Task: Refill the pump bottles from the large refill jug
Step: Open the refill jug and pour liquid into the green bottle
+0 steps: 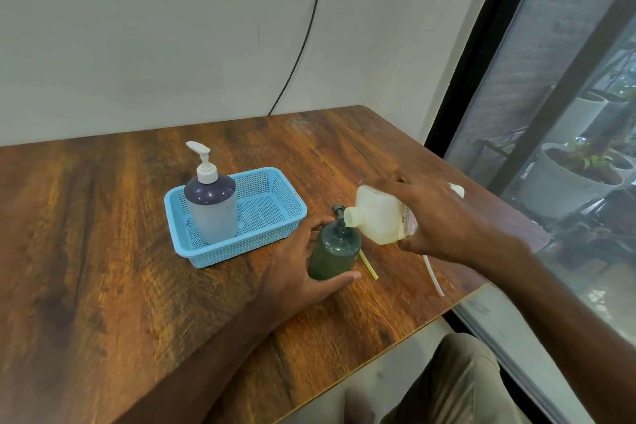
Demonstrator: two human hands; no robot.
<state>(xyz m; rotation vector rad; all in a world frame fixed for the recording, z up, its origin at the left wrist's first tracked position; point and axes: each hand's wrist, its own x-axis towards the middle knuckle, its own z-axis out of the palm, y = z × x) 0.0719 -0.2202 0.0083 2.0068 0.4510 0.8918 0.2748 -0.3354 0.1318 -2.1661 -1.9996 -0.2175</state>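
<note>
White plastic refill jug (378, 217) tipped on its side, long axis near level, running from 3 to 9 o'clock. Neck and mouth pointing to 9 o'clock, right at the top of dark green translucent plastic bottle (335, 251); touching or not, cannot tell. Right hand (440, 217) clamped over jug body from above, fingers wrapped round the far side, thumb underneath.

Green bottle upright on brown wood-grain table (103, 251), long axis vertical, opening up. Left hand (296, 262) curled round it from the 9 o'clock side, thumb across the near face, fingers behind.

Small dark green pump head (337, 208) just at 12 o'clock of the bottle neck, partly hidden by jug mouth. Thin yellow tube (369, 265) flat on table at 3 o'clock of bottle base, slanting toward 5 o'clock. Thin white tube (432, 274) flat under the right wrist.

Light blue perforated plastic basket (237, 251) at 10 o'clock of green bottle, just beside left-hand fingers. Inside, at its 9 o'clock end, upright clear pump bottle with dark purple liquid and white pump (213, 210), spout pointing to 10 o'clock.

Black cable (309, 27) down the white wall at 12 o'clock.
</note>
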